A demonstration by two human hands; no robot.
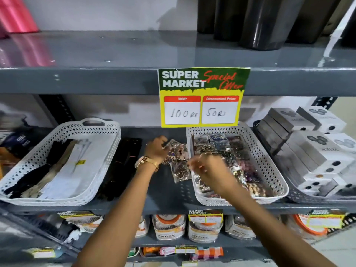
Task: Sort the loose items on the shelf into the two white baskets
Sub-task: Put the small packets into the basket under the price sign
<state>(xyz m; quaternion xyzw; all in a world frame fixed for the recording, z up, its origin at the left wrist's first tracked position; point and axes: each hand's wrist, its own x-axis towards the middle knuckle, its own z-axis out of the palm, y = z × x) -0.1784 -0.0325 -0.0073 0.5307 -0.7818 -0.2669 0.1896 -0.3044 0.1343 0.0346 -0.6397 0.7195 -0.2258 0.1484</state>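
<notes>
The clear, crinkly plastic packets of small jewellery (178, 160) lay loose on the grey metal shelf (165, 189) between the two white lattice plastic baskets (92, 185); they looked light, floppy and slippery, best pinched at an edge. My left hand (157, 149) rested on the top packet, grip unclear, and my blurred right hand (207, 168) hovered over the right basket's near wall (198, 195), whether clamped on anything I couldn't tell.

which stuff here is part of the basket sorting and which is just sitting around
Part of the job:
left basket
right basket
loose jewellery packets between the baskets
loose dark items beside the left basket
left hand on the packets
right hand, blurred

Just there:
price sign
grey boxes
black cylinders
packets on the lower shelf
</notes>
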